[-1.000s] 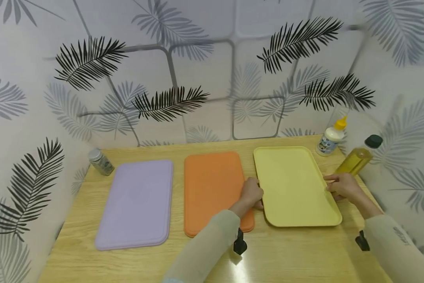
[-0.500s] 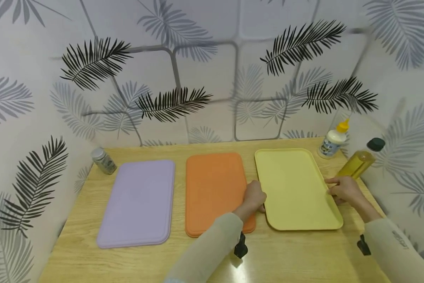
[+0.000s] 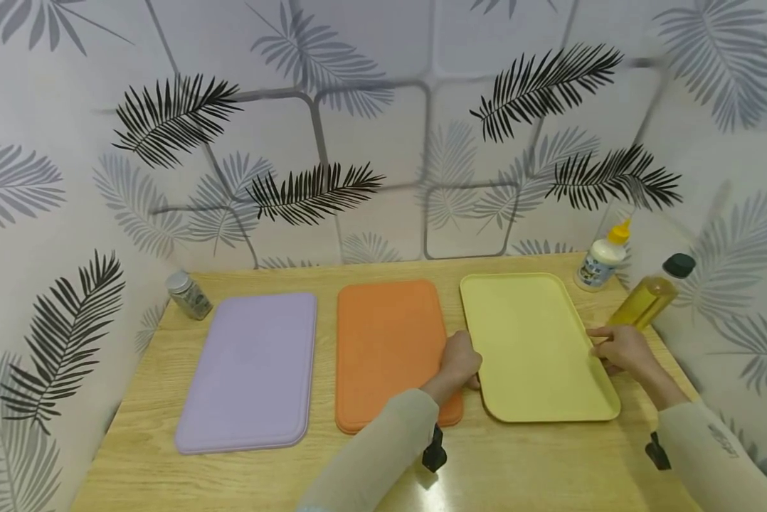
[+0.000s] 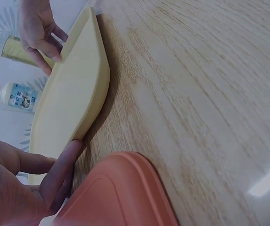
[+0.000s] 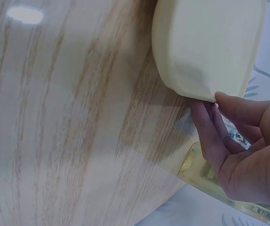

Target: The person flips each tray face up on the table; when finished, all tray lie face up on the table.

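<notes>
A yellow tray [image 3: 531, 355] lies at the right of the table, with a hand at each long side. My left hand [image 3: 462, 359] holds its left rim, the wrist crossing over the orange tray [image 3: 386, 348]. In the left wrist view, the fingers [image 4: 64, 165] of this hand grip the rim from above and below. On the opposite side my right hand [image 3: 623, 350] pinches the right rim. Its thumb lies on top in the right wrist view, and the other fingers [image 5: 205, 127] reach under the tray's edge.
A purple tray [image 3: 249, 370] lies at the left, a small grey-lidded jar [image 3: 190, 295] behind it. A yellow-capped white bottle [image 3: 601, 263] stands at the back right. Close beyond the right hand is a dark-capped bottle of yellow liquid [image 3: 646, 299]. A patterned wall [image 3: 383, 235] bounds the table.
The head view has shifted slightly. Both hands keep their hold on the yellow tray, which stays in place beside the orange one.
</notes>
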Demonstrator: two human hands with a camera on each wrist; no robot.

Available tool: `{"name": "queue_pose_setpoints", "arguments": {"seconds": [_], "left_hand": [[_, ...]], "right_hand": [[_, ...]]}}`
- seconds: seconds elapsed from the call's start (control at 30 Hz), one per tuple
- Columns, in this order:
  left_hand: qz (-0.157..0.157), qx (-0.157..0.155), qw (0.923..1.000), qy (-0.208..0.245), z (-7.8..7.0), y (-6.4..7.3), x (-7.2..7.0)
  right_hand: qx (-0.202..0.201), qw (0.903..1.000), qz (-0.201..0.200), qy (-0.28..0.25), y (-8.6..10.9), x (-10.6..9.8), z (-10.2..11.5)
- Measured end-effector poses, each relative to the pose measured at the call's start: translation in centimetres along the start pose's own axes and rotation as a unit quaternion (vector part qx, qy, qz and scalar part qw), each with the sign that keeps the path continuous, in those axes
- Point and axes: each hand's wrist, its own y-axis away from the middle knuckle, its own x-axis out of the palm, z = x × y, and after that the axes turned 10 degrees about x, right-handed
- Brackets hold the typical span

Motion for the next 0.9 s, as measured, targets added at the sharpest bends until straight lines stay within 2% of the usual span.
{"name": "queue_pose_setpoints", "arguments": {"seconds": [0.2,0.3,0.43,0.5,0.7,0.8,0.9], "left_hand": [[0.002,0.001,0.9998,0.018,0.5,0.2,-0.2],[0.003,0.029,0.9996,0.000,1.0,0.8,-1.5],[-0.005,0.076,0.9968,-0.026,1.8,1.8,-5.3],[-0.025,0.090,0.9945,-0.047,2.6,2.4,-7.6],[-0.099,0.082,0.9864,-0.103,6.5,4.1,-14.0],[-0.111,0.079,0.9829,-0.124,8.5,4.9,-16.0],[-0.110,0.062,0.9786,-0.163,10.1,5.8,-16.7]], "right_hand": [[-0.007,0.9998,-0.009,0.017,-0.5,0.2,-0.8],[-0.019,0.9963,-0.039,0.075,0.1,0.5,-0.5],[-0.055,0.9844,-0.099,0.135,1.5,1.3,0.9],[-0.078,0.9817,-0.113,0.132,2.2,1.9,2.0],[-0.117,0.9838,-0.104,0.088,3.7,4.6,5.7],[-0.133,0.9843,-0.099,0.061,4.0,6.2,7.5],[-0.150,0.9845,-0.083,0.038,4.2,8.0,9.1]]}}
